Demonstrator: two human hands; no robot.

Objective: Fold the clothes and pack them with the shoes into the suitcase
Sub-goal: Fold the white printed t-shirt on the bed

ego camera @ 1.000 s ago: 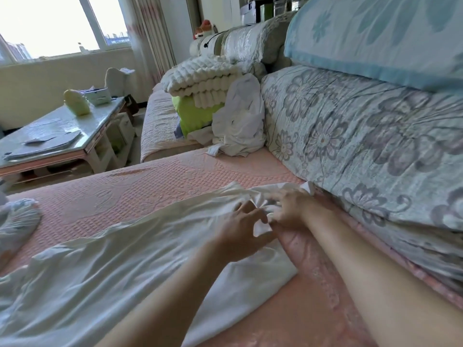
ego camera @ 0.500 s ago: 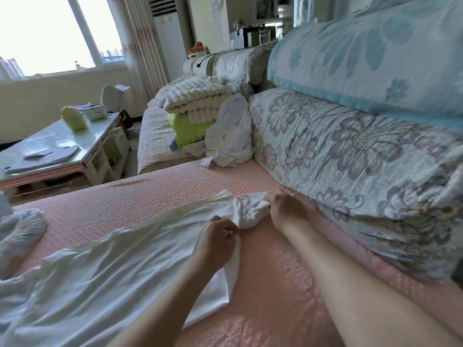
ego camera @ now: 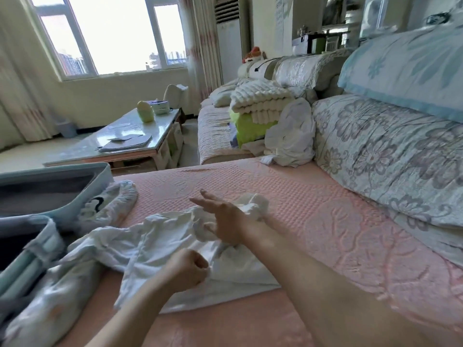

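Two hands on our white garment [ego camera: 155, 236]: left hand [ego camera: 186, 269] grips the cloth, right hand [ego camera: 225, 221] holds its fingers straight.

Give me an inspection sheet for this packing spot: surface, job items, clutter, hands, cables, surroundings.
Surface: pink quilted sofa cover, lying flat.
Job's things: white cloth garment bunched mid-seat; open light blue suitcase at left; patterned pale garment beside it; shoes not seen.
Clutter: crumpled white cloth, lime-green cushion and ribbed white blanket at the far end.
Hands: left hand grips the garment's edge; right hand has straight fingers against its bunched end.
Cables: thin black lead on the far cushion.
Surroundings: glossy coffee table, large window, floral back cushions.
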